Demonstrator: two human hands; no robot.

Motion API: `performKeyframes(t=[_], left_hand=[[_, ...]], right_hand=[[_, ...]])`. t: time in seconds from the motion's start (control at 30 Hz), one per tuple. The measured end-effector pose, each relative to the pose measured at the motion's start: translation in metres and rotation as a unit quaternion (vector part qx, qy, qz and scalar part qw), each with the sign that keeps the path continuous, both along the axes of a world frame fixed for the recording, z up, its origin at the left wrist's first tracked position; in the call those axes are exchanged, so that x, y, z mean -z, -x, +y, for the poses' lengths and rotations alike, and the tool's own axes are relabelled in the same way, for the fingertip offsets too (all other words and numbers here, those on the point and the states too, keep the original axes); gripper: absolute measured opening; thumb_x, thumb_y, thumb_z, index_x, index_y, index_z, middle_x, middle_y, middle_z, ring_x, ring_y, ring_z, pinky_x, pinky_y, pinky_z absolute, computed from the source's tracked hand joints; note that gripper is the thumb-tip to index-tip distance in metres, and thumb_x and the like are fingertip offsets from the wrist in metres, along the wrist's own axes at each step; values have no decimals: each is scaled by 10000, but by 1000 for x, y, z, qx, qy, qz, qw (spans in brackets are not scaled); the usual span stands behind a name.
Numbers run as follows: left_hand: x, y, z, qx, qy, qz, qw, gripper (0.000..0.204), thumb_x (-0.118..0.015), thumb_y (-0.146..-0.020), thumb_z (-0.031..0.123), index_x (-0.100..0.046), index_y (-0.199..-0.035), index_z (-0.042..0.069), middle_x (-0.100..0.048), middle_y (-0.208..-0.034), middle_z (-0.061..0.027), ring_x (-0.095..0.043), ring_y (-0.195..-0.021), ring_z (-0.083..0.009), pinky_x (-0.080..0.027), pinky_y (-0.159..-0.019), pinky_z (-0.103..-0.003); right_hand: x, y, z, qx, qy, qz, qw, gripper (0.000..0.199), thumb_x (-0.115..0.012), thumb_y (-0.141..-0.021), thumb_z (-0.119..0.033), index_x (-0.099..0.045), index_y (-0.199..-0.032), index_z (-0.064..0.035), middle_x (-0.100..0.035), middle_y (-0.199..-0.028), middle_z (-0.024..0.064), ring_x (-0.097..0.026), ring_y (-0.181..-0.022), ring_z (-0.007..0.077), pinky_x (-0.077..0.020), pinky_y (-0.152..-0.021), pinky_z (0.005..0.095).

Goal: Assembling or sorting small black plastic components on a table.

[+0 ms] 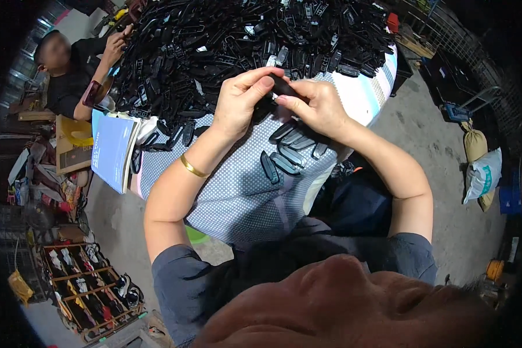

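Overhead, black clips heap a dotted cloth.

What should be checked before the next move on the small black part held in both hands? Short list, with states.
1. Part held: small black part pinched between left hand and right hand - ok.
2. Grip on both ends: fingertips cover most of the part - cannot tell.
3. Row of black pieces lying side by side on the dotted cloth just below the hands, apart from them - ok.
4. Pile of black parts heaped right behind the hands, close to them - not ok.
5. Other person's hand at the pile's far left, well away from the held part - ok.
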State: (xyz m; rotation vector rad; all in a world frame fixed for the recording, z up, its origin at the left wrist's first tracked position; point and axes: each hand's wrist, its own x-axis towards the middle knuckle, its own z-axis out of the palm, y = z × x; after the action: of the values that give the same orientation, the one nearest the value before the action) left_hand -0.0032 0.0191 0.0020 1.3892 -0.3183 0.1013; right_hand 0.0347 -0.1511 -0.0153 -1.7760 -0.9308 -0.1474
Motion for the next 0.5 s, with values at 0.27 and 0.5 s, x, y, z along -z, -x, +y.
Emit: performKeyframes(t=[0.27,0.5], left_hand=[[-7,6,-5,-160,-337,-267,888,397,-700,-691,38,-622,-1080,16,-638,-875,-84,-580,-778,-147,-470,-714,-257],[-1,2,-8,-171,-353,-335,857,363,-749,-617,126,-662,-956,32,-663,-869,-83,-585,-757,-208,-478,-682,-296]], right_hand=[[-14,-25,-18,-45,35,-51,997,320,-689,-755,-221,-646,-1010,-33,-652,-902,143,-643,-745,233,-511,-666,316],[-5,-23,-19,-43,91,-117,988,324,-687,-711,-110,-607,-995,24,-625,-884,140,-618,-726,217,-496,-646,299]])
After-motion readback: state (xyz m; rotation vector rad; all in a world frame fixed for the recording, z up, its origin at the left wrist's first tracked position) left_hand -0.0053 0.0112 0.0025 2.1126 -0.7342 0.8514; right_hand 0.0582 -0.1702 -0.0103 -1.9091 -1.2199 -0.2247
